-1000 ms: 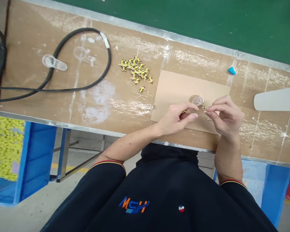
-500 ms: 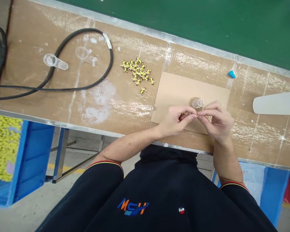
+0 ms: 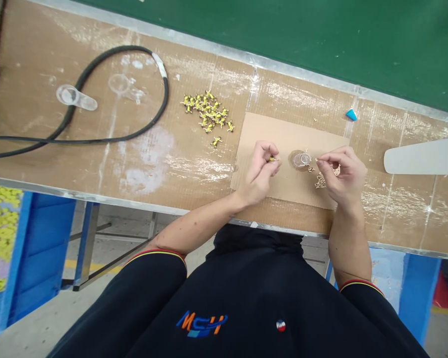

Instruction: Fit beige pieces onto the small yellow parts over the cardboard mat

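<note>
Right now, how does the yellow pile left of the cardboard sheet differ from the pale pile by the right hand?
The yellow pile is bright yellow with dark bits; the pale pile is tan.
The yellow pile lies on the bare table, away from both hands; the pale pile lies on the cardboard sheet, beside the right hand.
Both are loose heaps of tiny parts.
</note>
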`<state>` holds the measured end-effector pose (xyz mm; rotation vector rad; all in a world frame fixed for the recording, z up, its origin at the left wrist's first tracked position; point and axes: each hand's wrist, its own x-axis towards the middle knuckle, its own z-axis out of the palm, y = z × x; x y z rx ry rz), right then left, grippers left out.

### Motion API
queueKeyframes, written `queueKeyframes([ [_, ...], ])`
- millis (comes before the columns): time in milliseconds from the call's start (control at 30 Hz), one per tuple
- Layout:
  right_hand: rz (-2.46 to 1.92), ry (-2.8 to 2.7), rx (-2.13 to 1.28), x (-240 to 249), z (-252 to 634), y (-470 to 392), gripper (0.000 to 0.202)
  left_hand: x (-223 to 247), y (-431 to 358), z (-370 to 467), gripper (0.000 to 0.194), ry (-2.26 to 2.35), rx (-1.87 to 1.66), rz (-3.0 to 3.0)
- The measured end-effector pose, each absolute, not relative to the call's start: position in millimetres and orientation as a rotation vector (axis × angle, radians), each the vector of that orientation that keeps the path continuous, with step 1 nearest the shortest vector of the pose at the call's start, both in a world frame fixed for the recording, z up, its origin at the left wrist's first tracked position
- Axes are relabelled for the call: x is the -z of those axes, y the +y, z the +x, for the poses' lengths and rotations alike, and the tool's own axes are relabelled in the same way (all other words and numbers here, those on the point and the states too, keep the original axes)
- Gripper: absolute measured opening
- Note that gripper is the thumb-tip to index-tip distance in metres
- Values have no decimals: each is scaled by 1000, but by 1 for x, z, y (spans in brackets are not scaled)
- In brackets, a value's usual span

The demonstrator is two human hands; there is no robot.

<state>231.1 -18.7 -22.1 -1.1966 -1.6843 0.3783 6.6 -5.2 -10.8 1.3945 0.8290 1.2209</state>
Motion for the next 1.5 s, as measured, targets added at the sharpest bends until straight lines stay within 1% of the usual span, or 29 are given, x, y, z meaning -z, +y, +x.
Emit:
queueKeyframes([
  [100,-1237,-1722,-379,27,235,-15,6,10,6,1,12,817,-1219,1235],
  [233,-1218,-1761,-414,29,235,-13,6,11,14,-6,8,829,-1250,1296],
  [433,-1246,-1768,-445,29,236,-13,5,15,16,-11,21,841,-1271,1393],
  [600,-1249,-1778,-431,28,236,-12,4,14,16,-12,19,821,-1257,1373],
  [800,-1249,-1781,-457,29,237,-12,4,14,16,-11,25,859,-1272,1341],
  [867,-1236,-1765,-477,28,237,-13,5,14,16,-11,25,847,-1272,1304],
  [967,-1189,-1657,-553,24,236,-16,12,10,14,-10,23,813,-1231,1244],
  [1067,-1053,-1510,-623,16,229,-20,18,6,8,-5,24,756,-1154,1205],
  [1200,-884,-1457,-624,8,217,-26,20,3,-4,2,27,641,-1027,1072],
  [1267,-859,-1471,-640,6,212,-28,20,2,-8,4,33,626,-997,1023],
  [1333,-855,-1482,-653,6,208,-30,20,1,-10,5,35,618,-982,1006],
  [1400,-858,-1492,-662,6,205,-32,20,0,-10,6,29,604,-970,1013],
  [1500,-843,-1506,-681,7,200,-34,23,-1,-9,6,15,562,-972,1061],
])
